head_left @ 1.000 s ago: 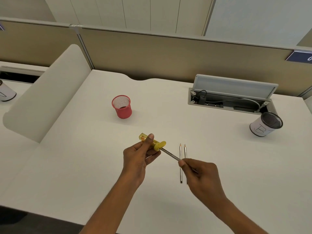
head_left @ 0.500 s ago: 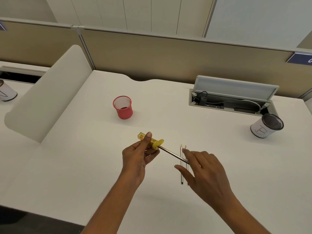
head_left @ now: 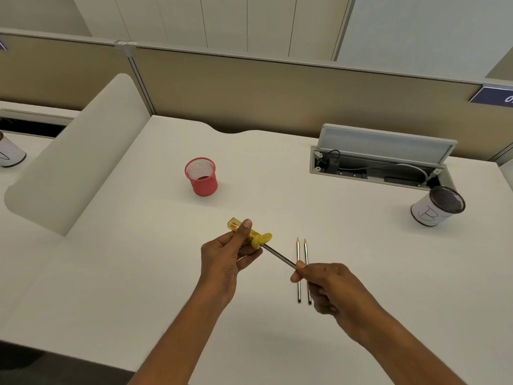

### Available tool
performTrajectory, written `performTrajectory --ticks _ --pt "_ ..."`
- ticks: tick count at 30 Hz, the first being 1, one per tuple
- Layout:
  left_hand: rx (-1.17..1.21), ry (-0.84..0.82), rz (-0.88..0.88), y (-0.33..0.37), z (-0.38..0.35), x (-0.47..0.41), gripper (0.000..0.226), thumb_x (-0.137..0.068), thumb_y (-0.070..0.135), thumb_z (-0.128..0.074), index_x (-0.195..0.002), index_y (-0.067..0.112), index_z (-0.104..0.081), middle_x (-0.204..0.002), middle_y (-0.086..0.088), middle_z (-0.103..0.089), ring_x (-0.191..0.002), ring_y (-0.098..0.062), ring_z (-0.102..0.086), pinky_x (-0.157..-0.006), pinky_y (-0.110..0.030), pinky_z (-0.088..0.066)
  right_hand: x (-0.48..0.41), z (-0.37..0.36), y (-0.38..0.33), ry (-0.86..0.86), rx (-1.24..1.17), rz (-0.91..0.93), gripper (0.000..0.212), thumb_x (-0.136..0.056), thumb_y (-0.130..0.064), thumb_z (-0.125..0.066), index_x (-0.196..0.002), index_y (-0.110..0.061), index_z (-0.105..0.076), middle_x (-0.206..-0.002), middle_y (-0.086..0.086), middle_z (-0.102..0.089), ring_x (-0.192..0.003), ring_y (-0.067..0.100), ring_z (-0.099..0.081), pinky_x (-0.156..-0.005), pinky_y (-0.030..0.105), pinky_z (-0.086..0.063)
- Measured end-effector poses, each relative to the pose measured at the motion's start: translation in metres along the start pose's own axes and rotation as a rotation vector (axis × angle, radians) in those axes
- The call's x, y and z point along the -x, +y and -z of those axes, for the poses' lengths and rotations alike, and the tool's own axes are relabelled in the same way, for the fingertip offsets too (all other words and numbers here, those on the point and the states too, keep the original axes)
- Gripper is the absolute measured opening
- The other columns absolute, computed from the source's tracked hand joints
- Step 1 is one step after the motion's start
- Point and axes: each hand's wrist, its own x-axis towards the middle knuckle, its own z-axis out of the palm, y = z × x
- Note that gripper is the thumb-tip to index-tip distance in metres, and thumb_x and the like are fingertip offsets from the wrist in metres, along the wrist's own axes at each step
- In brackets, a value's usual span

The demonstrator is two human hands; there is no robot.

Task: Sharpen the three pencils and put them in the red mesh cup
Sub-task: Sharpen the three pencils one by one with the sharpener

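Single head-worn wide-angle view, looking forward and steeply down from above the near edge of a white desk (head_left: 133, 273). Both forearms enter from the bottom edge, the left hand (head_left: 224, 259) and right hand (head_left: 330, 284) lying close below the lens at lower centre. The beige partition (head_left: 277, 90) crosses the upper frame, its straight lines bowed by the lens.

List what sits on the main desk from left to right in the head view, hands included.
red mesh cup → yellow sharpener in the left hand → pencil being sharpened → two pencils lying on the desk → right hand → white cup
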Motion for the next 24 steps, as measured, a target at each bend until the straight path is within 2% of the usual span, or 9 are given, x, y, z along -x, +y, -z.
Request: performTrajectory --ticks 1,3,5,8,11,15,19,22,24 --pt "0.006 0.003 0.002 0.0 0.0 0.0 0.028 -0.08 0.031 -0.087 -0.082 0.003 -0.084 -0.088 -0.017 -0.081 -0.08 -0.025 -0.08 -0.072 -0.036 -0.066 0.001 -0.001 0.003 0.041 0.17 0.16 0.028 -0.097 -0.034 -0.068 -0.08 -0.016 -0.08 -0.049 -0.009 -0.034 -0.042 0.011 -0.028 -0.044 0.015 -0.028" --pt "0.025 0.011 0.012 0.0 -0.001 0.0 0.028 -0.078 0.031 -0.088 -0.081 0.003 -0.084 -0.088 -0.017 -0.081 -0.08 -0.025 -0.08 -0.072 -0.036 -0.066 0.002 0.0 0.009 0.241 0.673 0.68 0.014 -0.095 -0.034 -0.072 -0.089 -0.023 -0.078 -0.054 -0.01 -0.051 -0.045 0.008 -0.046 -0.048 0.016 -0.038" --pt "0.037 0.018 0.024 -0.001 -0.003 0.0 0.029 -0.077 0.031 -0.089 -0.081 0.003 -0.084 -0.088 -0.017 -0.081 -0.08 -0.026 -0.08 -0.072 -0.037 -0.066 0.0 0.001 0.013 0.332 1.074 1.07 0.02 -0.096 -0.03 -0.069 -0.102 -0.012 -0.076 -0.066 -0.003 -0.06 -0.054 0.017 -0.056 -0.048 0.028 -0.048" --pt "0.027 0.015 0.033 -0.001 -0.006 0.0 0.026 -0.078 0.029 -0.088 -0.08 0.003 -0.084 -0.088 -0.018 -0.081 -0.079 -0.026 -0.079 -0.072 -0.037 -0.066 -0.007 0.003 0.015 0.394 1.256 1.238 0.027 -0.1 -0.025 -0.06 -0.093 -0.005 -0.077 -0.059 0.002 -0.05 -0.047 0.024 -0.044 -0.04 0.031 -0.036" --pt "0.012 0.004 0.031 0.001 -0.005 -0.001 0.025 -0.08 0.028 -0.087 -0.08 0.003 -0.084 -0.089 -0.019 -0.08 -0.077 -0.026 -0.078 -0.071 -0.037 -0.066 -0.002 -0.001 0.013 0.39 1.125 1.106 0.027 -0.099 -0.029 -0.06 -0.082 -0.013 -0.074 -0.054 -0.002 -0.046 -0.046 0.021 -0.04 -0.043 0.031 -0.034" --pt "-0.001 -0.011 0.025 0.002 -0.003 -0.002 0.026 -0.084 0.027 -0.085 -0.082 0.002 -0.084 -0.092 -0.022 -0.079 -0.079 -0.027 -0.077 -0.072 -0.037 -0.066 0.002 -0.006 0.012 0.244 0.651 0.735 0.037 -0.1 -0.035 -0.064 -0.069 -0.015 -0.065 -0.051 0.001 -0.039 -0.048 0.017 -0.033 -0.047 0.034 -0.034" --pt "0.004 -0.051 0.015 0.004 -0.006 -0.001 0.025 -0.082 0.029 -0.084 -0.083 0.004 -0.084 -0.09 -0.02 -0.08 -0.081 -0.027 -0.079 -0.072 -0.036 -0.066 0.004 -0.008 0.001 0.17 0.311 0.288 0.034 -0.095 -0.036 -0.07 -0.066 -0.019 -0.077 -0.045 -0.01 -0.039 -0.042 0.007 -0.033 -0.046 0.011 -0.029" --pt "0.012 -0.098 0.011 0.005 -0.008 -0.001 0.025 -0.083 0.029 -0.083 -0.086 0.004 -0.084 -0.089 -0.018 -0.081 -0.083 -0.027 -0.08 -0.074 -0.035 -0.066 0.006 0.0 -0.009 -0.047 -0.048 -0.089 0.041 -0.097 -0.039 -0.066 -0.07 -0.009 -0.075 -0.051 -0.005 -0.028 -0.043 0.014 -0.02 -0.042 0.021 -0.024" --pt "0.019 -0.087 0.022 0.004 -0.009 -0.001 0.026 -0.081 0.029 -0.084 -0.087 0.003 -0.084 -0.091 -0.019 -0.081 -0.082 -0.027 -0.08 -0.073 -0.036 -0.066 0.006 0.005 -0.013 -0.136 -0.15 -0.235 0.039 -0.099 -0.038 -0.064 -0.073 -0.01 -0.074 -0.053 -0.002 -0.027 -0.042 0.013 -0.018 -0.042 0.024 -0.023"
